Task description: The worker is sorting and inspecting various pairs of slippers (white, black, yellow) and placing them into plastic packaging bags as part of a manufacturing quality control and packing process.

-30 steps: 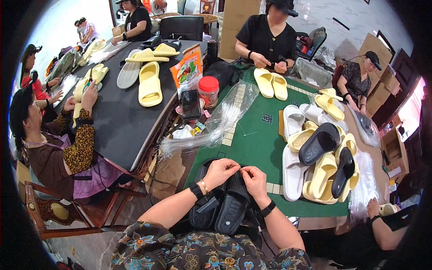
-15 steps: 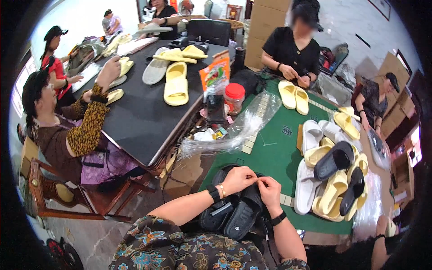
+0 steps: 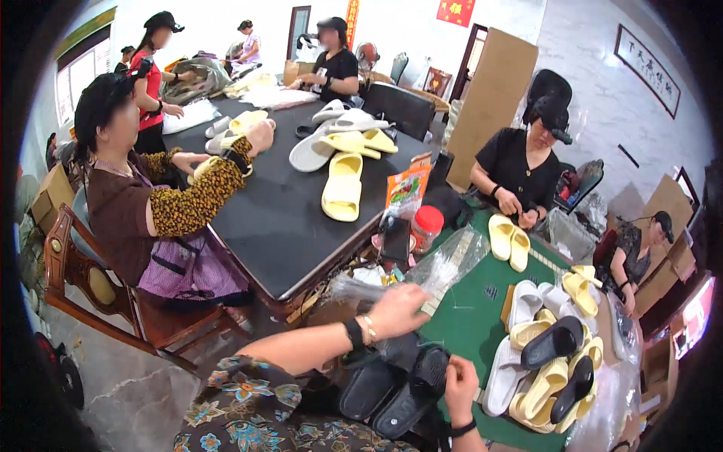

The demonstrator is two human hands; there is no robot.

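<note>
A pair of black slide slippers (image 3: 407, 395) lies in front of me at the green table's near edge, soles down and toes pointing away. My left hand (image 3: 398, 313) is above and beyond their toes, near a bunch of thin clear plastic strands (image 3: 354, 287). Its fingers are loosely bent and apart, and I see nothing in them. Beside the right slipper's toe is my right hand (image 3: 461, 383), fingers curled in. Whatever it pinches is hidden or too small to make out.
To the right is a pile of yellow, white and black slippers (image 3: 546, 361). Clear plastic bags (image 3: 602, 407) lie beyond it. A red-lidded jar (image 3: 427, 226) stands between the green table and the dark table (image 3: 263, 248). Co-workers surround both tables; one handles yellow slippers (image 3: 509, 242).
My hands have parted: the left has moved away from the slippers toward the clear strands, while the right stays by the right slipper's toe. The view has tilted up.
</note>
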